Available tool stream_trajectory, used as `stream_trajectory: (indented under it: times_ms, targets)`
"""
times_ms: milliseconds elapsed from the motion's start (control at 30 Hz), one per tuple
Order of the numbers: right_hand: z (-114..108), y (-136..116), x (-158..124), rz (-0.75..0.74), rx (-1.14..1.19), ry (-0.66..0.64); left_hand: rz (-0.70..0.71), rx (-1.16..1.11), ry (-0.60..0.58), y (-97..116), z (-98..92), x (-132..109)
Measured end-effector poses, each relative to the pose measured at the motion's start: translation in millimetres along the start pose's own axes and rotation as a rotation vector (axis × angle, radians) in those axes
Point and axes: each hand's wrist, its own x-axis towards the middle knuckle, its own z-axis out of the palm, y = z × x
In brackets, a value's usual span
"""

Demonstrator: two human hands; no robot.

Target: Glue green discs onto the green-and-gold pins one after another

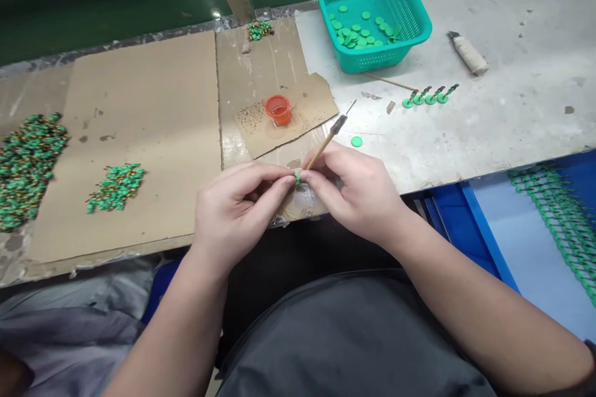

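Note:
My left hand [239, 208] is closed in a pinch on a tiny green piece [297, 178] at the front edge of the bench. My right hand [363, 189] meets it there, its thumb and fingertip at the same piece. Between the right fingers is also a needle tool [327, 139], a thin wooden stick with a dark wrapped end and a fine metal tip that points up and away. The fingertips hide most of the green piece. Beyond them stands a small red cup [278, 110] with liquid in it, and a loose green disc [356, 141] lies to the right.
A teal basket [372, 62] holds many green discs. Several discs with dark upright pieces [431, 98] stand in a row near a wrapped tool [468, 54]. Piles of small green-and-gold parts [117, 187] lie on cardboard [162, 105] at left. A blue tray [484, 242] sits lower right.

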Motion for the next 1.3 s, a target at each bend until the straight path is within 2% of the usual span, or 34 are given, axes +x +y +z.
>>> stream_trajectory:
  times_ms: [233,467,700,1033,1100,1167,1233,1300]
  targets:
    - [2.6,2.2,-1.2,-0.007,-0.054,-0.02,-0.06,-0.028,0.007,1.8,-0.7,0.0]
    - [2.9,-1.3,0.0,-0.024,-0.03,-0.007,-0.045,-0.047,-0.002,1.7,-1.0,0.6]
    - [2.1,-9.3,4.5,0.052,-0.035,-0.059,-0.05,-0.038,-0.01,2.6,-0.5,0.7]
    - [9.5,-10.9,6.9,0.084,-0.012,-0.015,-0.088,-0.052,-0.011,0.0,-0.8,1.3]
    - [6.3,-13.8,3.7,0.114,0.028,0.03,-0.134,-0.075,-0.02,-1.2,-0.8,2.0]
    - [-3.8,-19.8,-4.4,0.162,0.087,0.143,-0.17,-0.087,-0.027,-1.3,-3.0,2.0]
    - [-20.7,-27.5,-18.4,0.236,0.134,0.291,-0.172,-0.09,-0.019,2.2,-7.3,2.0]
    - [-40.8,-33.9,-37.0,0.297,0.144,0.386,-0.151,-0.097,-0.004,10.3,-11.5,3.6]
